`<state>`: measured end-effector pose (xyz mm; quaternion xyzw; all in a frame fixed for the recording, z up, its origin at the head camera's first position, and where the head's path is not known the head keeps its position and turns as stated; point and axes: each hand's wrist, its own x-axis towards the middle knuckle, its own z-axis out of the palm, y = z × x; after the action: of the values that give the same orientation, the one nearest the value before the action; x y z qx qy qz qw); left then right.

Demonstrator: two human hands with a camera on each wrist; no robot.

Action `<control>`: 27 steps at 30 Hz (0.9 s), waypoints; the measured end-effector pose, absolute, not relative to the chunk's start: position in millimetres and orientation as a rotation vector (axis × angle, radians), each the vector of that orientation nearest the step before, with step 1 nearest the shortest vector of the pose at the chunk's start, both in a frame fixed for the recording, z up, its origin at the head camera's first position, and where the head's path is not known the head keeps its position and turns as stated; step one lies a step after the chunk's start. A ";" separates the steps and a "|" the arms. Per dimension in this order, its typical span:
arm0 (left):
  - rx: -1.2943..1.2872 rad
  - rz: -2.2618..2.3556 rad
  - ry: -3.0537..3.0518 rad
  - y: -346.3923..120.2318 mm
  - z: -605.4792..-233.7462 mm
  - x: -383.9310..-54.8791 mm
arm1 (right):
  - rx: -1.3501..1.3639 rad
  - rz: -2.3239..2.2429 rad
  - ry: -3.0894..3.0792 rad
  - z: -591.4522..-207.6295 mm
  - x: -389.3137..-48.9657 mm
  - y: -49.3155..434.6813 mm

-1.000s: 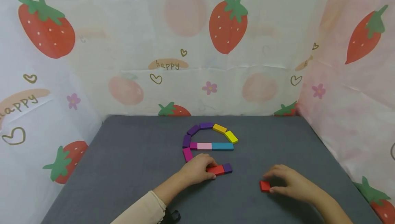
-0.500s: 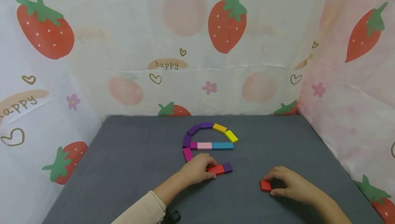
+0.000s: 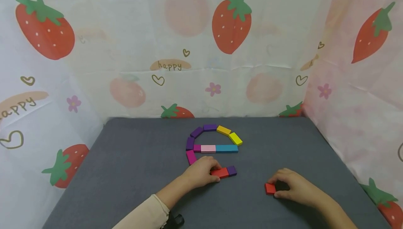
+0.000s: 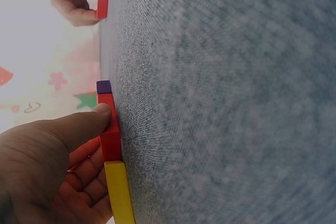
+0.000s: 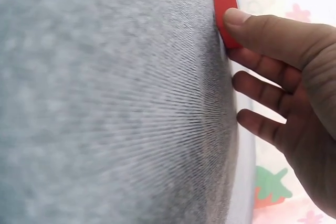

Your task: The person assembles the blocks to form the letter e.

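Note:
In the head view my left hand (image 3: pixel 199 173) pinches a red block (image 3: pixel 221 173) that lies flat on the grey tabletop. A small purple block (image 3: pixel 232 171) touches that block's right end. Thumb on its near side, the left wrist view shows a yellow block (image 4: pixel 119 192) directly behind the red, largely hidden by my hand in the head view. To the right, my right hand (image 3: pixel 294 187) pinches a separate red block (image 3: pixel 269 188) between thumb and fingers, close to the table surface. Its other fingers (image 5: pixel 257 90) are spread loosely below the block.
Beyond my left hand, purple blocks (image 3: pixel 196 132) and two yellowish blocks (image 3: pixel 235 138) form an arch. A straight row of magenta, pink (image 3: pixel 208 148) and blue (image 3: pixel 226 148) blocks crosses under it. A magenta block (image 3: pixel 191 157) continues the curve. Strawberry-print cloth (image 3: pixel 135 40) walls the table.
Both hands keep their grip in nearly the same place. The right hand and its red block shift only very slightly; the arranged blocks stay put.

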<state>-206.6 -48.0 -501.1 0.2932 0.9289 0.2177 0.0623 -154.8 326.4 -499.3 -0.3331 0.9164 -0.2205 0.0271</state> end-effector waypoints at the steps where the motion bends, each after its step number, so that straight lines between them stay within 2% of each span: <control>1: 0.891 0.658 2.809 -48.0 -500.8 -206.5 | -1.025 -0.681 2.826 -499.0 -155.5 326.4; 12: 0.891 0.650 2.804 -46.2 -500.4 -208.3 | -1.001 -0.720 2.834 -484.0 -162.1 322.0; 27: 0.883 0.682 2.801 -47.5 -501.8 -209.0 | -0.880 -0.751 2.806 -468.0 -189.6 297.1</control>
<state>-209.0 -47.5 -501.8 0.2923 0.9272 0.2256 0.0632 -189.6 297.1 -468.0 -0.2896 0.9232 -0.2470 0.0530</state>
